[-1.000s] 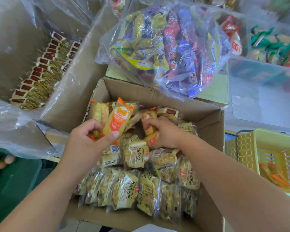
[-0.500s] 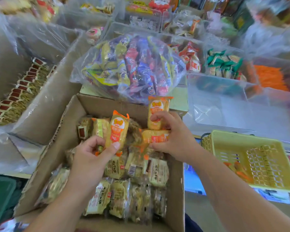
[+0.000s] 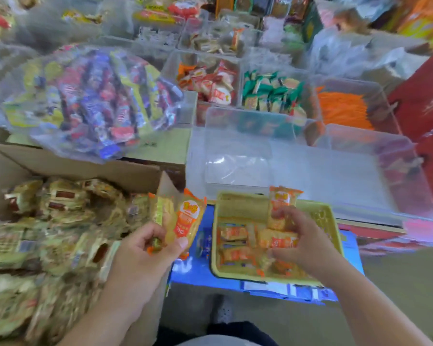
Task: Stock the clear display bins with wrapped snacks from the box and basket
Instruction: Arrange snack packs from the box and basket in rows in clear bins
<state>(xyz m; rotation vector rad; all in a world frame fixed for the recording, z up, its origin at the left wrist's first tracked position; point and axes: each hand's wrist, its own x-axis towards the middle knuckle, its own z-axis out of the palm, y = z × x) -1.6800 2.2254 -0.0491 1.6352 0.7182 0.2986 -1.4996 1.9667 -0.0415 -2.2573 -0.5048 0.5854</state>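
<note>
My left hand [image 3: 145, 248] grips a couple of orange-and-yellow wrapped snacks [image 3: 185, 218] over the right edge of the cardboard box [image 3: 80, 163], which is full of yellowish wrapped snacks. My right hand [image 3: 295, 236] holds more orange wrapped snacks [image 3: 280, 206] over the yellow basket [image 3: 328, 218]. Several orange packets lie in the basket. Beyond the basket stands a large clear display bin [image 3: 310, 166] that looks empty.
A clear bag of mixed coloured snacks [image 3: 95, 98] rests on a box behind the cardboard box. Further bins hold red-white packets [image 3: 210, 83], green packets [image 3: 270, 93] and orange sticks [image 3: 343, 108]. The basket sits on a blue crate [image 3: 193, 270]. A red bag [image 3: 425, 103] stands at right.
Both hands have carried their orange snacks rightward out of the box; my right hand is now over the yellow basket. The view has panned right and up.
</note>
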